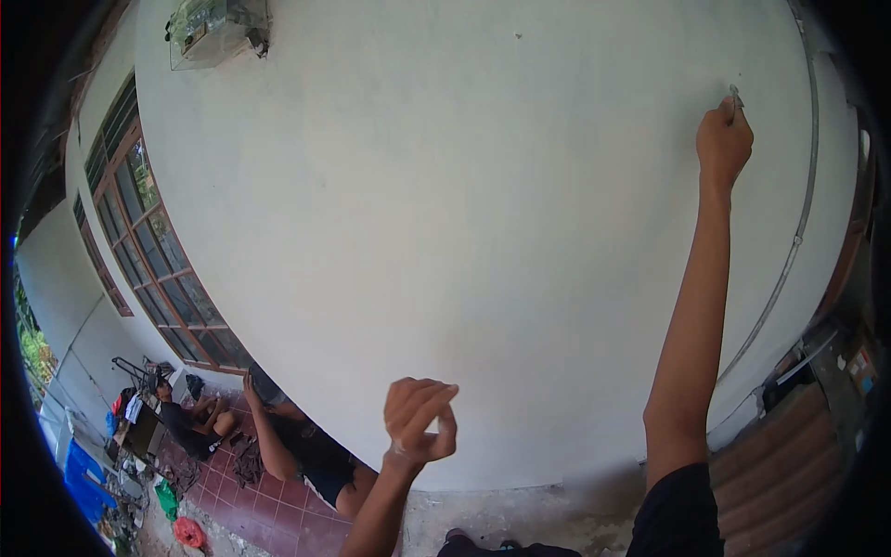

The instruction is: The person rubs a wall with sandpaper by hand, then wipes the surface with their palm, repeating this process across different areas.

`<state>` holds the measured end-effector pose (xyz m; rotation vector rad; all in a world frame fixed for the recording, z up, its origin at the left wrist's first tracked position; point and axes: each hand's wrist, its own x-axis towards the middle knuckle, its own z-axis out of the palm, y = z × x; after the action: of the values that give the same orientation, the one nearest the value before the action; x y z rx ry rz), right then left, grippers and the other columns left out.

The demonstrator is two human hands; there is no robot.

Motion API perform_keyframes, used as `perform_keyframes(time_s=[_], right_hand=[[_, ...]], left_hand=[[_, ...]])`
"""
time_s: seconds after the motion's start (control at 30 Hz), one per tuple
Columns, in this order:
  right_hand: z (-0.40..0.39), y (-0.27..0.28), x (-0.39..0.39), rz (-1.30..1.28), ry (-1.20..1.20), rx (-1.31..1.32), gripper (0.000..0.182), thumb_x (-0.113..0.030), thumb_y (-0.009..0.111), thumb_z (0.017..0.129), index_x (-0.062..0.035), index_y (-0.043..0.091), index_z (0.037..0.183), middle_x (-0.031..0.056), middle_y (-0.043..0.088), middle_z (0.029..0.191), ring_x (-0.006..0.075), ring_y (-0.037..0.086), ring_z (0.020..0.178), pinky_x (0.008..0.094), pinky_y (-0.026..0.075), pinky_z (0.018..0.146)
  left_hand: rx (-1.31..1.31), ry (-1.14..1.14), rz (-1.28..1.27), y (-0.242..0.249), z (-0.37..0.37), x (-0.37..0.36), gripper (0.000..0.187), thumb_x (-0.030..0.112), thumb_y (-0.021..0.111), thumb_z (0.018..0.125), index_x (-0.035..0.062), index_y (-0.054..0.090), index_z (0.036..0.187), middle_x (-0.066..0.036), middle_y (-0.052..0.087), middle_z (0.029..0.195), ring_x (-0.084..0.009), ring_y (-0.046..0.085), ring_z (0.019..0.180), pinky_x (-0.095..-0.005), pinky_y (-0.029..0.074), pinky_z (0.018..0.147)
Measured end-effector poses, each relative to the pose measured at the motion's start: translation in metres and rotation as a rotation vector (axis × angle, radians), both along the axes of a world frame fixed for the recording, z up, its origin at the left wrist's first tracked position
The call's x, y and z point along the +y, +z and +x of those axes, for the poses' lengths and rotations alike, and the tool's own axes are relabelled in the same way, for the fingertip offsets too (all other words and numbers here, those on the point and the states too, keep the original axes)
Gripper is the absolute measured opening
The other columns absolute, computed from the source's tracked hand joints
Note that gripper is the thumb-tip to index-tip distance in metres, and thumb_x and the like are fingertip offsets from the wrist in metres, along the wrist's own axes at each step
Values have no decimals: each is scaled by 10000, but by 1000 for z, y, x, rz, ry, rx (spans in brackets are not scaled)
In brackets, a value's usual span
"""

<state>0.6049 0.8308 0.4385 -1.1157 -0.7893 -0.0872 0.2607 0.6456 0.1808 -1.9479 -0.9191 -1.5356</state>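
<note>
My right hand (724, 144) is raised high at the right, its fingers closed round a small grey metal tool (736, 97) held up at the white wall (483, 213). Most of the tool is hidden in the fist, and its exact kind does not show. Lower down, near the middle, my left hand (419, 418) is held up in front of the wall. Its fingers curl to meet the thumb in a loop; whether something small is pinched there I cannot make out.
A pipe (800, 223) runs down the wall at the right. A clear box (219, 35) hangs at upper left, above a wood-framed window (162, 241). Two people sit on red tiles (269, 506) at lower left, near clutter. Corrugated sheeting (784, 483) lies at lower right.
</note>
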Motion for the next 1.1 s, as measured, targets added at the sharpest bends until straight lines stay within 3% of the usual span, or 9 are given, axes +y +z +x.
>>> perform_keyframes(time_s=[0.07, 0.27, 0.4, 0.57, 0.67, 0.77, 0.83, 0.93, 1.1], right_hand=[[10, -17, 11, 55, -36, 39, 486, -294, 336, 1007, -4, 514, 1353, 195, 640, 1187, 336, 604, 1127, 402, 449, 985], [-3, 3, 18, 81, -2, -69, 479, -289, 345, 1011, -28, 493, 1384, 176, 650, 1169, 304, 618, 1099, 385, 451, 976], [-17, 12, -2, 45, 47, -241, 469, -294, 354, 1014, -52, 504, 1386, 92, 652, 928, 223, 618, 861, 367, 475, 831], [-59, 26, -1, 78, 155, -254, 469, -314, 376, 1015, -52, 517, 1378, 45, 560, 741, 192, 538, 704, 371, 444, 707], [-86, 39, 6, 69, 82, -315, 453, -308, 386, 1020, -44, 529, 1359, 106, 656, 928, 252, 628, 872, 373, 483, 816], [-118, 33, 12, 381, -10, -468, 422, -280, 390, 1025, -37, 536, 1338, 183, 623, 1226, 326, 584, 1170, 389, 458, 987], [-142, 24, 11, 427, -12, -547, 406, -256, 387, 1029, -37, 527, 1341, 194, 485, 1418, 345, 418, 1354, 406, 366, 1110], [-161, 37, 31, 575, -228, -683, 411, -259, 385, 1033, -37, 518, 1353, 178, 519, 1390, 347, 445, 1333, 392, 376, 1102], [-193, 39, 4, 433, -150, -654, 408, -252, 381, 1037, -56, 509, 1371, 155, 512, 1406, 327, 428, 1350, 397, 340, 1127]], left_hand=[[37, -55, -370, -68, 26, 3, 308, 79, 699, 766, 60, 703, 1073, -88, 718, 842, -236, 682, 771, -356, 509, 736], [-4, 4, -1527, -283, -17, -37, 435, 359, 594, 907, 135, 601, 1280, -138, 708, 1073, -322, 689, 939, -398, 536, 861], [-71, -1, -1596, -328, -39, -71, 424, 360, 605, 903, 121, 621, 1253, -151, 711, 1052, -322, 695, 929, -409, 536, 861], [-279, 75, -1532, -308, -51, -82, 422, 367, 620, 902, 107, 631, 1235, -170, 707, 1054, -307, 701, 922, -400, 543, 853], [-450, 200, -1490, -314, -75, -91, 420, 372, 621, 901, 111, 634, 1230, -150, 714, 1052, -292, 699, 939, -387, 543, 857], [-505, 334, -1533, -373, -113, -114, 417, 383, 645, 874, 121, 654, 1199, -135, 720, 1038, -295, 696, 951, -396, 541, 859], [-459, 422, -1532, -425, -140, -147, 363, 328, 678, 849, 98, 679, 1130, -137, 726, 959, -292, 707, 866, -380, 550, 793], [-502, 543, -1650, -460, -166, -204, 331, 270, 707, 833, 69, 678, 1095, -141, 719, 910, -286, 706, 802, -361, 553, 736], [-647, 625, -1844, -464, -193, -240, 378, 281, 710, 836, 68, 638, 1140, -147, 688, 970, -285, 671, 863, -368, 534, 771]])
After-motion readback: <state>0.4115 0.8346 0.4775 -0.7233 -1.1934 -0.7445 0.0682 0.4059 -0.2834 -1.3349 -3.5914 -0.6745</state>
